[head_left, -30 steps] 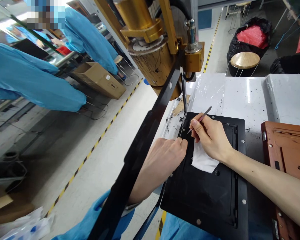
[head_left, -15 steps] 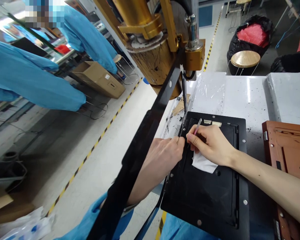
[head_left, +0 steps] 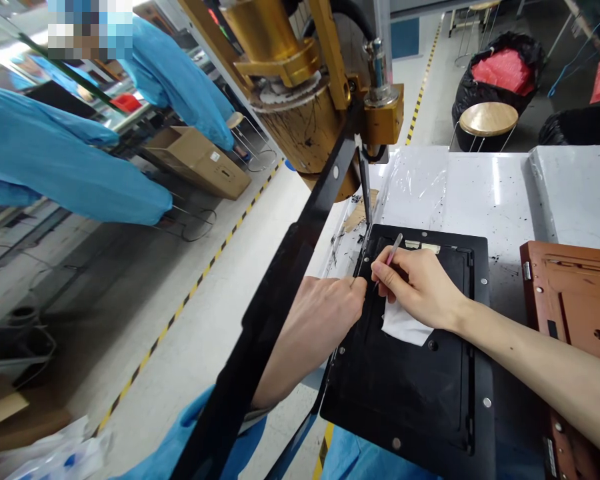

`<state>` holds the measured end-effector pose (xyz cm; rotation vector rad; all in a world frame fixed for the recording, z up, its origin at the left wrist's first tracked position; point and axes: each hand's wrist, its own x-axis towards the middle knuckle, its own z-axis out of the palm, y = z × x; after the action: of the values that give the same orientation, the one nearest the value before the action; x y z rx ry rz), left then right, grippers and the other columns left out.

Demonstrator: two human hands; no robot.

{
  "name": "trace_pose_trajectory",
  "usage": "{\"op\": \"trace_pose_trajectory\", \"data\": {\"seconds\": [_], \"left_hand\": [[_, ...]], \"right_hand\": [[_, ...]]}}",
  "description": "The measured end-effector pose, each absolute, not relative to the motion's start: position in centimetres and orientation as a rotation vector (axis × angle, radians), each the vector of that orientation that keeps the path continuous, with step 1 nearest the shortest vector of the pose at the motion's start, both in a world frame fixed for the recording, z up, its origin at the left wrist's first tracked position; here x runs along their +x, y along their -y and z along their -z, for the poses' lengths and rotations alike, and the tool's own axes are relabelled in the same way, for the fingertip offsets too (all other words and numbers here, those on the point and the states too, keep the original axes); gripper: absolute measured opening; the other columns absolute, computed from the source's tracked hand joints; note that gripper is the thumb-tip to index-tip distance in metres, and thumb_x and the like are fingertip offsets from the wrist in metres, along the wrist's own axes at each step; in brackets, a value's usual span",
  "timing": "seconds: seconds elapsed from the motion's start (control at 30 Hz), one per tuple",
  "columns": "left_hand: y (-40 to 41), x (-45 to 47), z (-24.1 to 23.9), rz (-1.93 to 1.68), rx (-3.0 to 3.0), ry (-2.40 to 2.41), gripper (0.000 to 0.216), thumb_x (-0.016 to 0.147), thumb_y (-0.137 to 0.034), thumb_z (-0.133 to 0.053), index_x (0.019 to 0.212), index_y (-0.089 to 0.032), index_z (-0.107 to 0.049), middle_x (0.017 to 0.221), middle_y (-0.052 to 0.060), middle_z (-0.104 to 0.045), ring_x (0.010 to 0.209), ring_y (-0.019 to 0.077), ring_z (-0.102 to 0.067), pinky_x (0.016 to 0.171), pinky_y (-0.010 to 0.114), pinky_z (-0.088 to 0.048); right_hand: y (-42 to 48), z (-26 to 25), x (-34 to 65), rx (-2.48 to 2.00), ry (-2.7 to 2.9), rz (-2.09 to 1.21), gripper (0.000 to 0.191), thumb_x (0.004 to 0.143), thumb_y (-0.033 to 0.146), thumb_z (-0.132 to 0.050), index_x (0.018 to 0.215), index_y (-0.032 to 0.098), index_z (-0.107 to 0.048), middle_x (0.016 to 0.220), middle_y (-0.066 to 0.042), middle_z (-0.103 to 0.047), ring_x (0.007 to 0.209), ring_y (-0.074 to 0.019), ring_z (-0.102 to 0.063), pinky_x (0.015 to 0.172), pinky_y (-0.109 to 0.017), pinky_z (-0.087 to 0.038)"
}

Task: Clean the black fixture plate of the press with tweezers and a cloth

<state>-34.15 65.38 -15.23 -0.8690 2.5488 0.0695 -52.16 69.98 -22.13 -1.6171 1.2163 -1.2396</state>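
My right hand is closed in a pen-like grip on a slim metal tool, pinkish along its shaft; its lower end is mostly hidden by the fingers. Beneath that hand a white cloth lies on the black mould plate, partly covered by the palm. My left hand is closed at the plate's left edge, close beside the right fingertips; what it grips, if anything, is hidden. A hinged black frame stands tilted up along the left of the plate and crosses in front of my left forearm.
A gold-coloured machine head hangs behind the plate. To the right lies a brown mould. Beyond the white worktop are a round stool and a black bag. People in blue clothing are at the left.
The view has shifted very slightly. Both hands stay in nearly the same place on the plate, with the tool in the same grip.
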Motion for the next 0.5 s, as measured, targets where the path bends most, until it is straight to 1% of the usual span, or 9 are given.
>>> {"op": "trace_pose_trajectory", "data": {"seconds": [0.07,0.17,0.23,0.33,0.5], "left_hand": [[-65.5,-34.0,15.7,-0.017,-0.806,-2.651,0.024,0.108,-0.016,-0.039,0.089,-0.021,-0.053,0.082,0.003,-0.064,0.070,0.0245,-0.063,0.059,0.037,-0.026],[-65.6,-33.7,16.4,-0.001,-0.701,-2.813,0.020,0.102,-0.009,-0.049,0.087,-0.022,-0.052,0.079,0.001,-0.061,0.067,0.0234,-0.061,0.058,0.038,-0.028],[-65.6,-33.7,16.6,0.003,-0.694,-2.841,0.020,0.097,-0.004,-0.051,0.087,-0.022,-0.053,0.077,-0.001,-0.059,0.067,0.0233,-0.061,0.058,0.038,-0.030],[-65.6,-34.1,16.6,-0.065,-0.760,-2.770,0.019,0.097,-0.005,-0.050,0.089,-0.022,-0.053,0.078,-0.001,-0.059,0.069,0.0239,-0.063,0.060,0.039,-0.033],[-65.7,-34.7,16.2,-0.109,-0.799,-2.638,0.018,0.101,-0.009,-0.044,0.095,-0.021,-0.055,0.085,0.000,-0.062,0.078,0.0262,-0.067,0.064,0.040,-0.035]], "right_hand": [[-69.9,22.3,-52.1,-1.630,-1.215,1.262,0.029,0.111,0.016,-0.053,0.083,0.016,-0.062,0.077,0.001,-0.066,0.066,-0.0155,-0.065,0.062,-0.029,-0.048],[-69.9,22.7,-52.0,-1.635,-1.234,1.308,0.028,0.110,0.017,-0.053,0.084,0.016,-0.062,0.078,0.000,-0.066,0.066,-0.0158,-0.064,0.062,-0.028,-0.047],[-69.9,22.8,-52.0,-1.638,-1.262,1.326,0.027,0.109,0.016,-0.053,0.084,0.015,-0.062,0.081,-0.001,-0.067,0.067,-0.0161,-0.064,0.061,-0.028,-0.046],[-69.9,22.7,-52.0,-1.659,-1.303,1.316,0.027,0.108,0.015,-0.052,0.084,0.015,-0.062,0.080,-0.002,-0.067,0.067,-0.0168,-0.064,0.061,-0.028,-0.045],[-70.1,22.4,-52.1,-1.655,-1.291,1.307,0.029,0.108,0.023,-0.049,0.083,0.016,-0.062,0.077,-0.001,-0.065,0.065,-0.0169,-0.063,0.061,-0.029,-0.045]]}}
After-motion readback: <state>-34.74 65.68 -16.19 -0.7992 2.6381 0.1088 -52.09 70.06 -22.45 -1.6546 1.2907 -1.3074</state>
